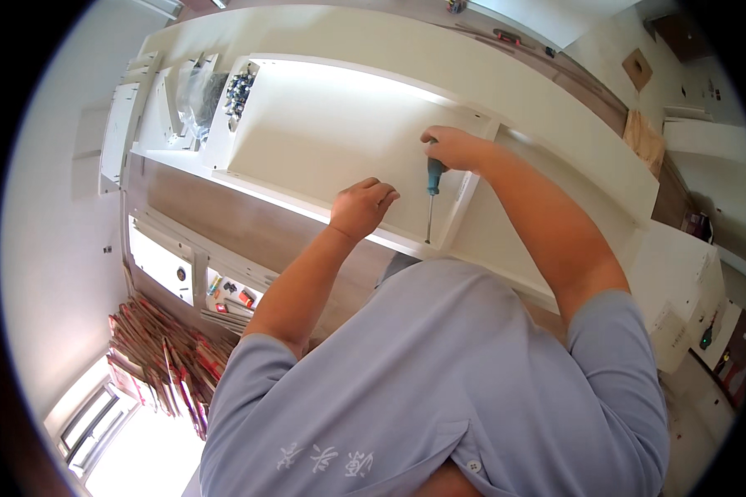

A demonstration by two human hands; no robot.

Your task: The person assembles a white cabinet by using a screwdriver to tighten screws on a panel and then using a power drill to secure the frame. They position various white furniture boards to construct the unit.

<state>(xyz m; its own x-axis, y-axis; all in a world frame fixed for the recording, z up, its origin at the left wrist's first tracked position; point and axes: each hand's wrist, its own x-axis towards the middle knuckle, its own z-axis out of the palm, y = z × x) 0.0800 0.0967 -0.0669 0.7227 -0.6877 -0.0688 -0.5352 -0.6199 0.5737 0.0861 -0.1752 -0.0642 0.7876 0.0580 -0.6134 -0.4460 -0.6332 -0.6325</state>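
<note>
My right hand is closed round the top of a screwdriver with a teal handle. The screwdriver stands nearly upright, its metal shaft pointing down and its tip at the near edge board of a white furniture frame, close to the corner with a cross divider. My left hand hovers to the left, above the near edge of the frame, its fingers curled together; whatever they may pinch is hidden. Beneath both hands lies the frame's wide white panel.
Small metal fittings lie heaped at the frame's left end, beside a clear plastic bag and loose white boards. Flattened cardboard leans at lower left. Coloured tools rest on a board to the left; more boards stand at right.
</note>
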